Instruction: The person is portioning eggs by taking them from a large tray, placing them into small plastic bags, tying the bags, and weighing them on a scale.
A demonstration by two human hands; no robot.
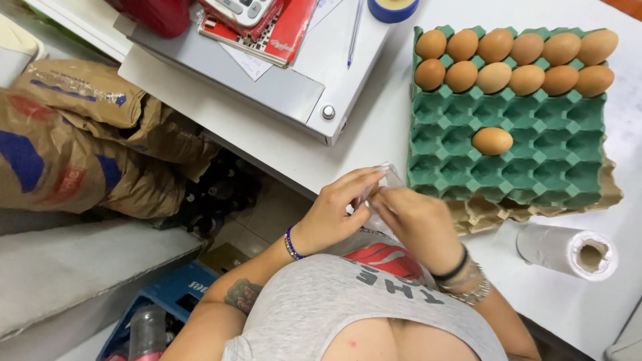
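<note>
Seen from above, the person's left hand (334, 210) and right hand (418, 224) met at the centre of the view, both pinching a thin clear plastic bag (382, 194) between fingertips, as if working its mouth apart. The bag lay between the two hands, its long axis running toward one o'clock, equally near to each. From the hands, at about two o'clock and near the right hand, sat a green egg tray (568, 174) stacked on brown ones, with two rows of brown eggs (511, 63) along its far edge and a single egg (492, 141) nearer the middle. At four o'clock a roll of clear bags (565, 249) lay on its side on the white table (374, 127). At eleven o'clock a grey metal box (267, 87) held a red booklet (291, 30) and a pen (354, 30). At nine o'clock, on the floor, lay brown paper sacks (80, 147) with blue and red markings.
</note>
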